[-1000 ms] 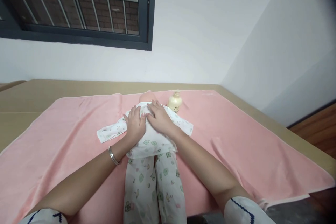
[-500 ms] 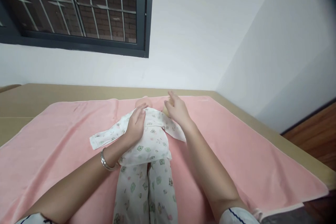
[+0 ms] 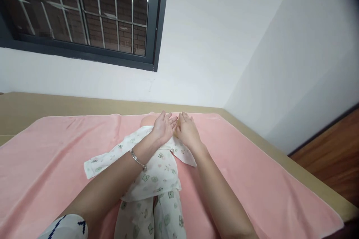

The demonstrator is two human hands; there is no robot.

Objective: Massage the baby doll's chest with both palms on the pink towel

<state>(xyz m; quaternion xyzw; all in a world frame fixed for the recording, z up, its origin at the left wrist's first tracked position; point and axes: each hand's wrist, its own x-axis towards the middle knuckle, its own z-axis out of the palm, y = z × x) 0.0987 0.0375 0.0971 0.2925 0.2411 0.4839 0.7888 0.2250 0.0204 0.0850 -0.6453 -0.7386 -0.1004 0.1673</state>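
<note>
While the doll [image 3: 151,164] lay on the pink towel [image 3: 252,179], left hand [image 3: 163,127] and right hand [image 3: 187,131] hovered side by side above its shoulders, fingers spread, gripping nothing.

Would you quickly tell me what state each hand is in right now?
Left hand: open, palm turned up, holding nothing, above the doll.
Right hand: open, fingers spread, nothing visibly held.

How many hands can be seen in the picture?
2. The left hand is palm up above the doll's chest; the right hand is beside it, fingertips nearly touching. No other hands show.
</note>
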